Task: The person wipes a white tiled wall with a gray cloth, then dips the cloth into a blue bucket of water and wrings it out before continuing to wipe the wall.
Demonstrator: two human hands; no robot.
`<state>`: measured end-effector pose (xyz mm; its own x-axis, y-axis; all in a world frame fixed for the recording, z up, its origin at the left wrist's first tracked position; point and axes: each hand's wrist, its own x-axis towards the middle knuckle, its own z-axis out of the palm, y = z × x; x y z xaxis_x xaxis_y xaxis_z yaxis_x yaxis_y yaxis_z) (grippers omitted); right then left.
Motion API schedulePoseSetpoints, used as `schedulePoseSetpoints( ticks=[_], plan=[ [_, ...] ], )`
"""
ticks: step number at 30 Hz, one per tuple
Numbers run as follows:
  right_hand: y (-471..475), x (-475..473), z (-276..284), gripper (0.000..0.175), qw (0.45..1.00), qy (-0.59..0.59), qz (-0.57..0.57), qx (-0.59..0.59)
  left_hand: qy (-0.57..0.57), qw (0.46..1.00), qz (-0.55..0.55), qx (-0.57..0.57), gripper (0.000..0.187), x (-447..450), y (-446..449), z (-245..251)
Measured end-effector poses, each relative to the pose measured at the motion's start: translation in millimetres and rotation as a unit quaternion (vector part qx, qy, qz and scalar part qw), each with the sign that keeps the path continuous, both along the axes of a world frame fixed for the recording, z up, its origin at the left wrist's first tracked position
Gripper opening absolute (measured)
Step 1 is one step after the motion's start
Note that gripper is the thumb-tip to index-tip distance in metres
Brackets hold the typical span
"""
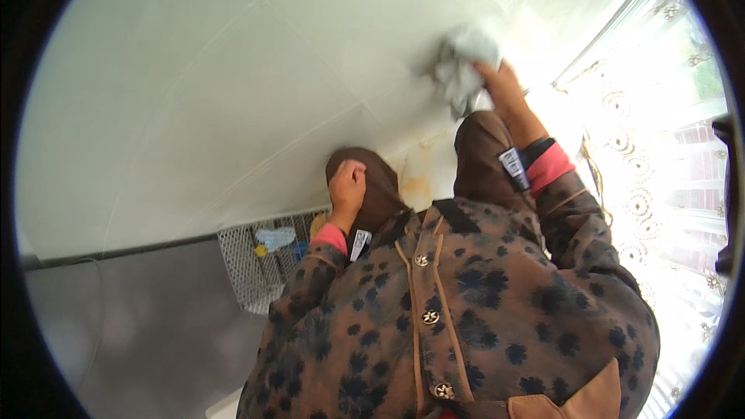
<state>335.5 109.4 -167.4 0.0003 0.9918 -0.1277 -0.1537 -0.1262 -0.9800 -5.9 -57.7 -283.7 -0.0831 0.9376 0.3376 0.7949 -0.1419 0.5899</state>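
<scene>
My right hand point(499, 82) holds a crumpled grey-white cloth point(463, 67) against a pale, tiled-looking wall point(291, 58), just beyond my right knee. Hand and cloth are slightly blurred. My left hand point(347, 183) rests on my left knee with its fingers curled in, and nothing shows in it. Both knees, in brown trousers, are bent before me. Each wrist wears a dark band with a white tag.
A grey mesh basket point(250, 267) holding a light blue item and a yellow item stands left of my left arm. Beyond it lies a dark grey surface point(145, 320). At the right hangs a bright patterned sheer curtain point(637, 174). Yellowish stains point(416, 177) mark the pale surface between my knees.
</scene>
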Motion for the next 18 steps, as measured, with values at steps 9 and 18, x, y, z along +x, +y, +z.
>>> schedulePoseSetpoints(
  ticks=[9, 18],
  plan=[
    [8.0, -15.5, -32.0, 0.035, 0.874, -0.303, -0.004, 0.380, -0.005, 0.999, 0.044, -0.026, 0.003, -10.6, -8.0, -5.3],
    [-9.7, -83.3, -176.0, 0.048, 0.878, -0.306, 0.361, -0.071, 0.009, 0.998, 0.041, -0.042, 0.007, -5.7, -8.4, 9.5]
  ],
)
